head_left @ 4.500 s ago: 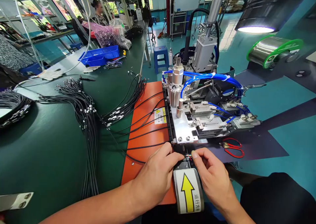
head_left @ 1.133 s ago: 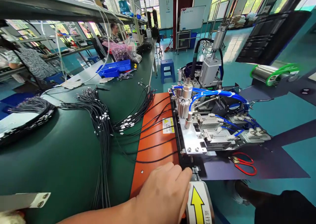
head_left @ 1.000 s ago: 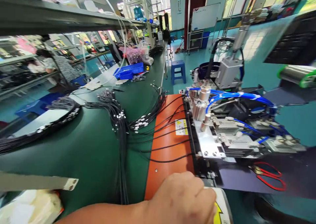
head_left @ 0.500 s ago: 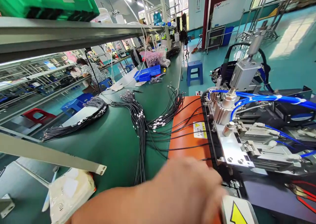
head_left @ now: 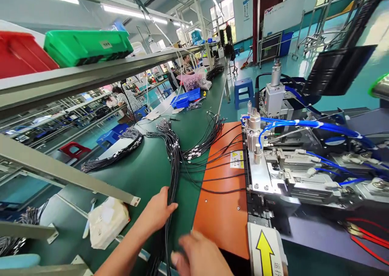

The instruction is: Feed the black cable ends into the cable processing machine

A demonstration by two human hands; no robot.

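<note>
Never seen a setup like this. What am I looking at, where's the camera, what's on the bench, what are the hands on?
The single picture comes from a camera worn on the worker's head, looking forward and down, so the two bare hands at the bottom are that person's own. The left hand rests on a bundle of thin black cables lying along the green bench mat. The right hand is blurred; whether it holds anything is unclear. Right of the cables lies an orange plate with single cables running across it into a metal benchtop machine fed by blue air hoses. A yellow arrow label sits at its near end.
</note>
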